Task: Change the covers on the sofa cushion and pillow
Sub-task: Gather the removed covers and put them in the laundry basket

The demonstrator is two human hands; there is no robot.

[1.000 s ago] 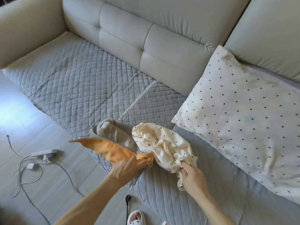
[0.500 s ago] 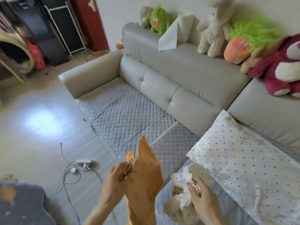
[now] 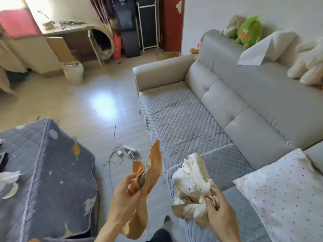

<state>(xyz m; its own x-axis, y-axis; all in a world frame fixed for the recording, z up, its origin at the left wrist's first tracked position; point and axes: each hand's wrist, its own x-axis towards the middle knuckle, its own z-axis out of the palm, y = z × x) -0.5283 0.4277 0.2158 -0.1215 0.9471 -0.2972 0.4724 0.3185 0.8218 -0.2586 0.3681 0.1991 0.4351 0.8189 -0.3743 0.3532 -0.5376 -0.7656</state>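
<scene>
Head: left hand (image 3: pixel 125 194) grips upright orange cover (image 3: pixel 153 165); right hand (image 3: pixel 220 213), spotted cover (image 3: pixel 192 179).

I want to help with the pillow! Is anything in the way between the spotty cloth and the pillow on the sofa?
Nothing visible is. Only bare quilted sofa seat lies between the crumpled spotty cover and the pillow.
</scene>
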